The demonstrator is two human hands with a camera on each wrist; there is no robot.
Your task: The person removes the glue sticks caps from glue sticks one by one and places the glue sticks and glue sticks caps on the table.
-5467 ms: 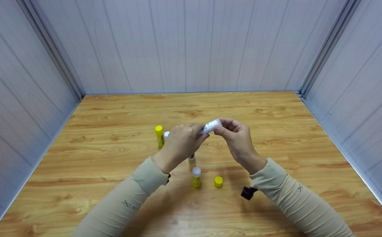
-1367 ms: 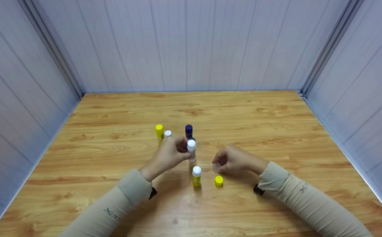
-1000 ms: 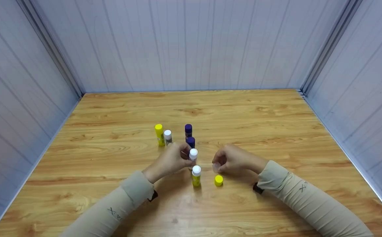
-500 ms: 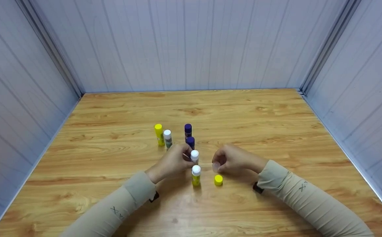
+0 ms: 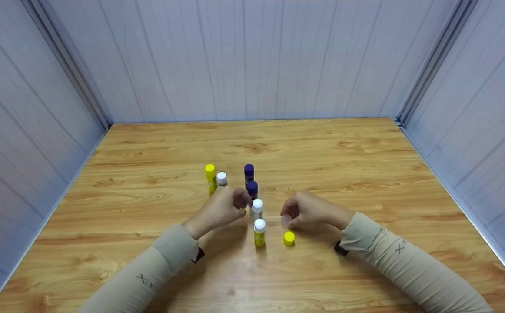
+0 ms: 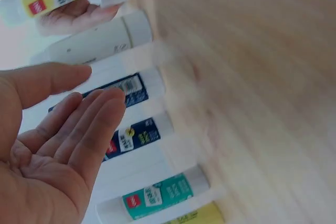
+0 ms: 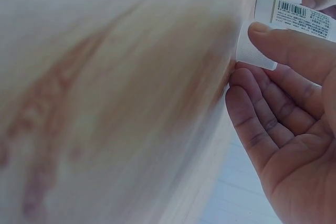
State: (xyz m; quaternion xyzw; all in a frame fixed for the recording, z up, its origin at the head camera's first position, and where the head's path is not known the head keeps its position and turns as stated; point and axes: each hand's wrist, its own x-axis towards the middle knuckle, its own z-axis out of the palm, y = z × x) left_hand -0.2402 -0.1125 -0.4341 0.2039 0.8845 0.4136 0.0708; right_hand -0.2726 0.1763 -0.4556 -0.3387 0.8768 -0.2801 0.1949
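In the head view my left hand (image 5: 220,208) is just left of a white glue stick (image 5: 257,210), holding nothing. The left wrist view has the thumb and fingers (image 6: 92,121) apart, with the white glue stick (image 6: 94,45) standing beyond them. My right hand (image 5: 313,211) pinches a translucent cap (image 5: 286,221) low at the table; in the right wrist view the cap (image 7: 257,51) is between thumb and fingertips. Nearer the person, a yellow glue stick (image 5: 259,238) with a white top stands upright, and a yellow cap (image 5: 289,239) sits to its right.
Two dark blue glue sticks (image 5: 249,171) stand behind the white one. Farther left are a yellow-capped glue stick (image 5: 210,174) and a white-capped glue stick (image 5: 221,177) with a green label (image 6: 157,196). Pale panel walls (image 5: 252,61) enclose the wooden table (image 5: 343,152).
Earlier both hands held the white glue stick raised. It was then stood on the table in line before the blue ones, and my left hand let go and moved left. The right hand keeps the cap.
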